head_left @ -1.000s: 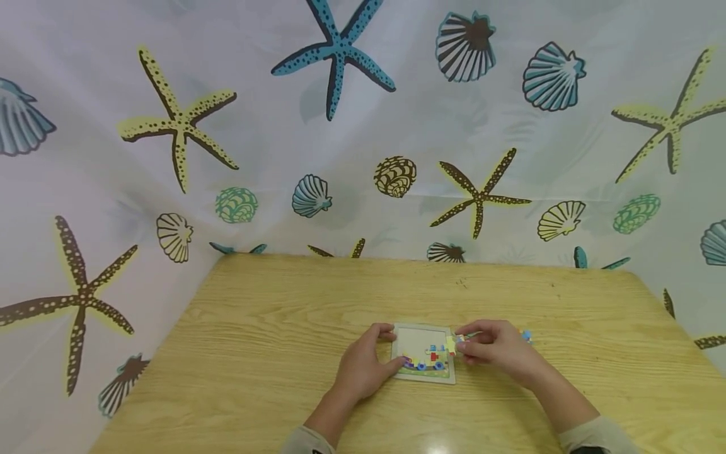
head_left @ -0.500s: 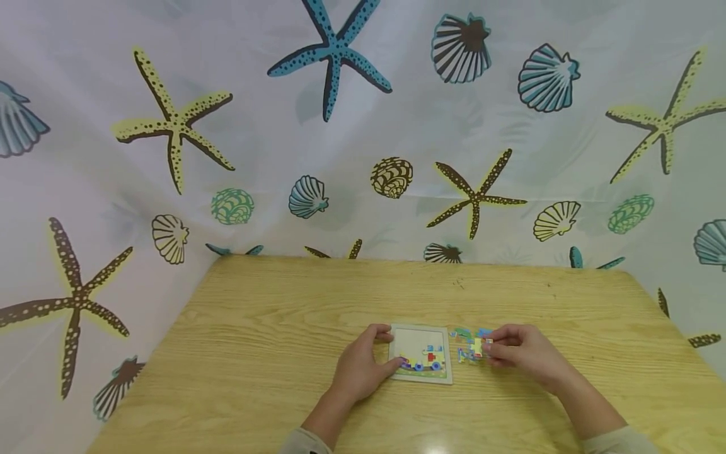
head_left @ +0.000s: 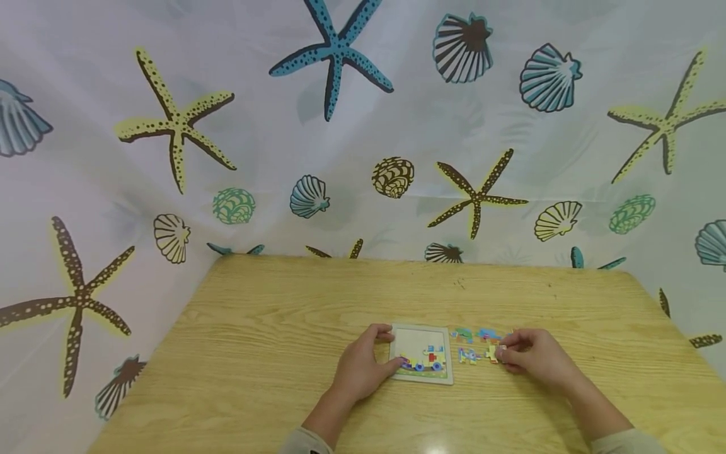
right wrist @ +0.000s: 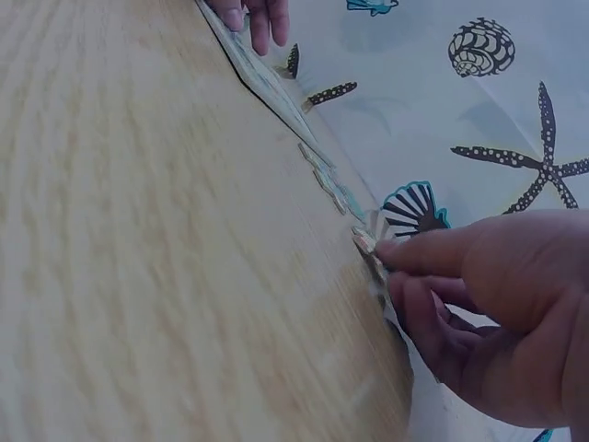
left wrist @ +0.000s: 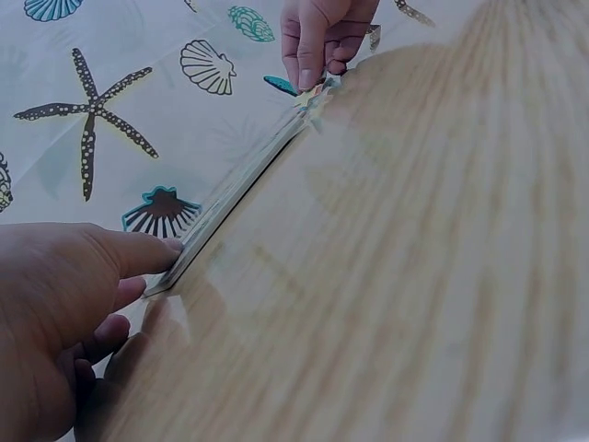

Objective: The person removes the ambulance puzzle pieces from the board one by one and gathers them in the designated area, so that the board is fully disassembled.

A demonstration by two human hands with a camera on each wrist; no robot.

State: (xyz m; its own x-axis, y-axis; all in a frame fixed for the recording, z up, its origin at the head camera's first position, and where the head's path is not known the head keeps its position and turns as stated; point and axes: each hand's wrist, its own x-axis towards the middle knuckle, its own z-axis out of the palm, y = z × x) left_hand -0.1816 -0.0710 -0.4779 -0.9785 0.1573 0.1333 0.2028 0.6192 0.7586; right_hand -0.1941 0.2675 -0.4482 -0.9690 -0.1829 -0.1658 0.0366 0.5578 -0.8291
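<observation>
My left hand (head_left: pixel 363 364) holds a small square jigsaw tray (head_left: pixel 409 340) by its left side, thumb over the lower corner and fingers at the upper one. Assembled pieces with a colourful vehicle picture (head_left: pixel 420 366) fill the tray's lower part; the upper part shows bare backing. To the tray's right, my right hand (head_left: pixel 540 358) pinches a yellow jigsaw piece (head_left: pixel 491 354) low over the table. From the right wrist view, thumb and fingertips close on the edge of that piece (right wrist: pixel 364 241). The fingers partly cover it.
Loose jigsaw pieces lie between the tray and my right hand: a blue-and-purple one (head_left: pixel 467 356), a green one (head_left: pixel 464 334) and a blue one (head_left: pixel 486 334). The wood-grain table (head_left: pixel 295 315) meets a shell-and-starfish curtain (head_left: pixel 363 221) at the back.
My right hand has moved right, away from the tray's right edge, bringing the yellow jigsaw piece with it and uncovering loose pieces. My left hand stays on the tray.
</observation>
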